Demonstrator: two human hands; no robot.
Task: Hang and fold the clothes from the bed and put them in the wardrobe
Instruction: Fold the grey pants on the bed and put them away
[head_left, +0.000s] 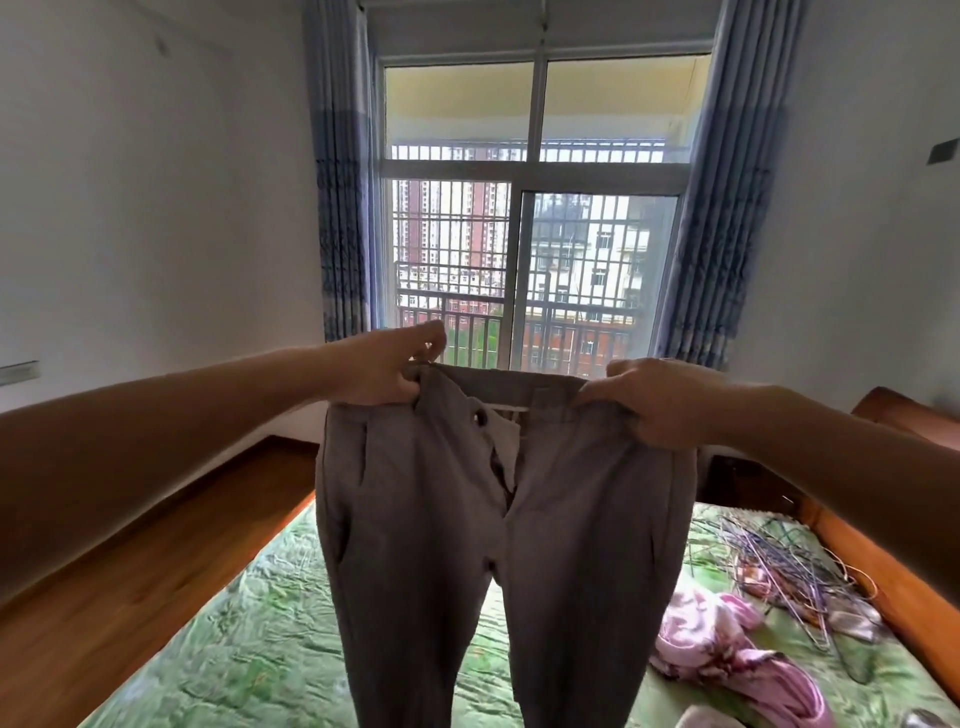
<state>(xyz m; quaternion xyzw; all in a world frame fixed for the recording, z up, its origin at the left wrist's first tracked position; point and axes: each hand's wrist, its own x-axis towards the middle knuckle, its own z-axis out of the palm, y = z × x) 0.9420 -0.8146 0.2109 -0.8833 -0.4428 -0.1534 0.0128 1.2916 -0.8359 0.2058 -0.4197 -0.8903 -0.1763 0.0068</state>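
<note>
**Step in hand.** By my reading, one garment is off the bed and held up to be squared before it is folded or hung. The grey trousers (431, 545) hang full length in mid-air at the centre of my view. The waistband is near level, the front faces me and the fly is open. The legs drop toward 6 o'clock, past the lower edge of the frame.

**Grips.** The left grip (387, 366), at 9 o'clock, pinches one corner of the waistband between thumb and fingers. The right grip (654, 402), at 3 o'clock, grasps the opposite corner with fingers curled over the band. Both arms are stretched forward.

**Next move, in my judgement.** Bring the two waistband corners together so one leg lies upon the other. Then either lay the trousers on the bed to fold, or drape them over a hanger. The cloth looks limp and the legs may twist, so neither corner should be let go before the seams line up.

**Surface.** The bed (260, 623) carries a crumpled green patterned cover.
- At 4 o'clock on it lies a tangled heap of wire hangers (779, 561).
- Just nearer me, toward 5 o'clock, lies a bunched pink garment (727, 654), not yet dealt with.
- A pale item shows at the lower edge; I cannot identify it.

**Room.** A barred window (535, 234) stands at 12 o'clock between blue curtains (337, 208), with pale walls either side. There is wooden floor (130, 545) at 8 o'clock and a wooden bed frame (893, 597) at 4 o'clock. The wardrobe is not in view.
</note>
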